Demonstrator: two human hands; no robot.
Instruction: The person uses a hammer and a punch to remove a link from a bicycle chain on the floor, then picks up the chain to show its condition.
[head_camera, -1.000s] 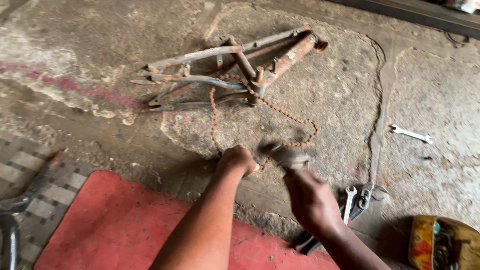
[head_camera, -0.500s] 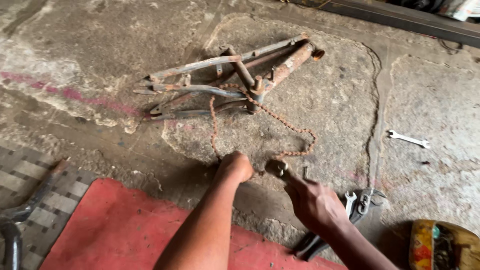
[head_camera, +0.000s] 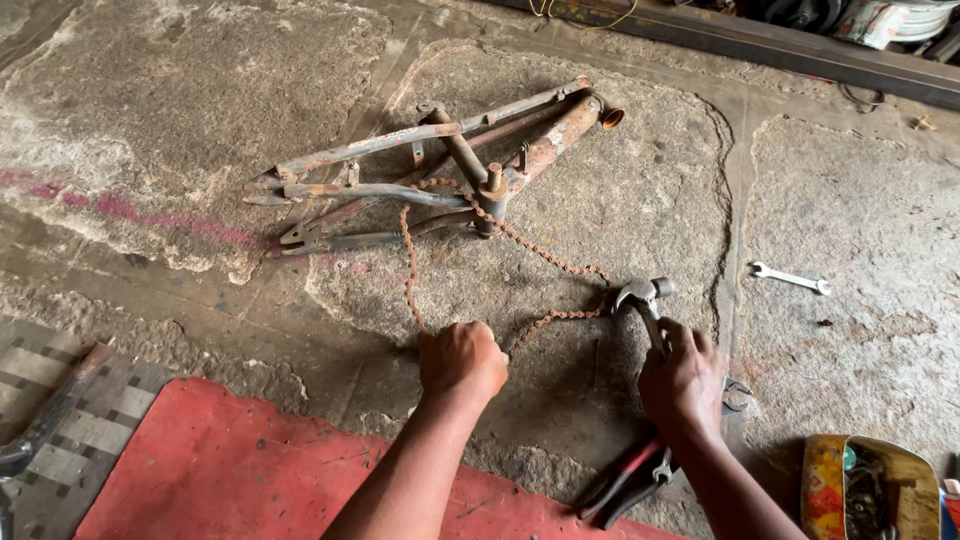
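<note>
- Since the earlier frames the right hand (head_camera: 683, 385) has swung the hammer (head_camera: 645, 300) out to the right, its head now down near the chain's right bend; left hand (head_camera: 462, 362) stays fisted on the floor at the chain's near end.
- Head view, counts: two hands, one hammer, one chain (head_camera: 520, 240), one bicycle frame (head_camera: 440, 170), one loose spanner (head_camera: 790, 278).
- Right hand grip: fingers wrapped tight round the hammer handle, head tilted up and left of the knuckles.
- Left hand grip: fist closed, pressing on the floor just where the chain ends; whether chain is inside the fist, cannot tell.
- Chain is rusty, loops from the frame's bottom bracket down to the left fist and out right to the hammer head.
- Frame lies flat on the concrete floor (head_camera: 150, 120), rusty, well beyond both hands.
- Spanner lies alone to the right, well apart from the hammer.
- Pliers with red-black handles (head_camera: 625, 485) and more spanners (head_camera: 735, 395) lie under and beside the right wrist, partly hidden by it.
- Red mat (head_camera: 230, 470) under the left forearm; checkered mat (head_camera: 90, 420) at far left.
- Painted tray (head_camera: 870, 485) at lower right corner, contents unclear.
</note>
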